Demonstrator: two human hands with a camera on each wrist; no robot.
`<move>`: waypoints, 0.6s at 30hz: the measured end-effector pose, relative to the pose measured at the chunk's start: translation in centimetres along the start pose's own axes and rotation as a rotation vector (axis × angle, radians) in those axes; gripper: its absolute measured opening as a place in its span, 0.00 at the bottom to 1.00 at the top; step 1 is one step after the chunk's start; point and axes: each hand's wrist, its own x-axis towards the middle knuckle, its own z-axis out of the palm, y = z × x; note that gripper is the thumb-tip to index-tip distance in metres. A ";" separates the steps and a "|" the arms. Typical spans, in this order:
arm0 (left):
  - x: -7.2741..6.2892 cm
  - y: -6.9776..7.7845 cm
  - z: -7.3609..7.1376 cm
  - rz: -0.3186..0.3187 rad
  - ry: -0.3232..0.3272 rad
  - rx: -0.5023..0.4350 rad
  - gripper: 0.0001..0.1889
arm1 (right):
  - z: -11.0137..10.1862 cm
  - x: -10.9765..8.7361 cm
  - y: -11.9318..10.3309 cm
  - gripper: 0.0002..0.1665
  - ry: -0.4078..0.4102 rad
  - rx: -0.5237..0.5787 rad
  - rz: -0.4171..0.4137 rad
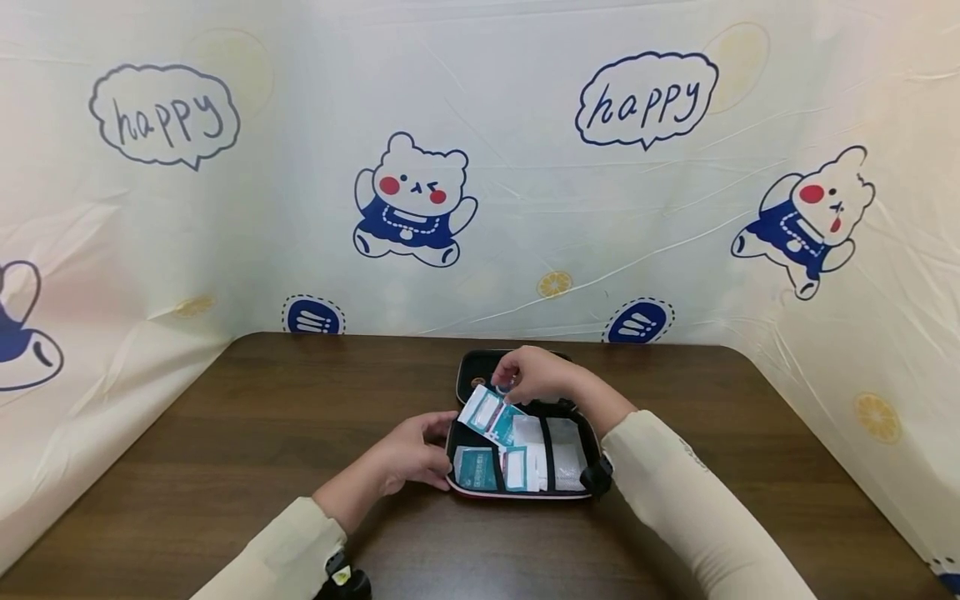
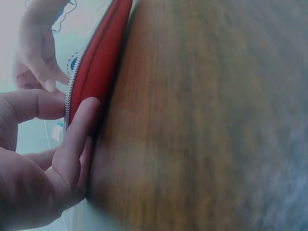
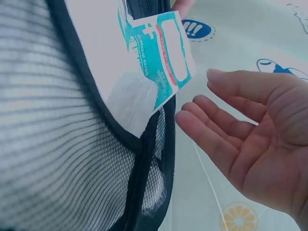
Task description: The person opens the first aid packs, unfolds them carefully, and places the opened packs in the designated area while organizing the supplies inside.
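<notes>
An unfolded zip case (image 1: pixel 521 497), red outside and black inside, lies on the table with packets under its elastic straps (image 1: pixel 550 454). My left hand (image 1: pixel 408 452) holds its left edge, thumb against the red side (image 2: pixel 98 62) and a finger at the zipper rim. A teal-and-white gauze dressing packet (image 1: pixel 491 414) sticks up at a slant from the upper left of the near half. My right hand (image 1: pixel 536 372) is just above that packet, fingers loosely bent. In the right wrist view a gap shows between its fingertips (image 3: pixel 185 120) and the packet.
Other teal packets (image 1: pixel 477 468) and a clear-wrapped white pack (image 1: pixel 567 450) fill the near half. A mesh pocket (image 3: pixel 72 144) shows in the right wrist view. The brown wooden table (image 1: pixel 300 392) ends at a printed curtain (image 1: pixel 517 208) behind.
</notes>
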 end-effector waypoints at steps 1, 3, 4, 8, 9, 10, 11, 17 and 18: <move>0.0 0.0 0.0 0.002 -0.002 -0.001 0.42 | 0.0 0.3 0.0 0.15 -0.016 -0.009 -0.012; 0.0 0.0 0.0 0.008 -0.012 -0.005 0.42 | 0.2 1.1 0.2 0.16 -0.039 -0.017 -0.034; 0.0 -0.1 0.0 0.011 -0.015 -0.007 0.42 | 0.3 1.4 0.3 0.17 -0.051 -0.015 -0.040; 0.0 -0.1 -0.1 0.014 -0.026 -0.010 0.42 | 0.8 2.6 0.3 0.23 -0.096 0.019 -0.042; 0.0 -0.1 -0.2 0.013 -0.028 -0.010 0.42 | 0.9 2.8 0.3 0.25 -0.105 0.025 -0.043; 0.1 -0.1 -0.2 0.011 -0.029 -0.009 0.42 | 1.0 2.9 0.3 0.26 -0.116 0.031 -0.043; 0.1 -0.2 -0.2 0.010 -0.029 -0.009 0.42 | 1.1 3.0 0.2 0.27 -0.126 0.039 -0.042; 0.2 -0.1 -0.1 -0.001 -0.018 -0.011 0.42 | 0.9 3.2 0.0 0.22 -0.148 0.039 -0.051; 0.2 -0.1 -0.2 -0.004 -0.016 -0.014 0.42 | 0.8 3.2 -0.1 0.21 -0.142 0.031 -0.055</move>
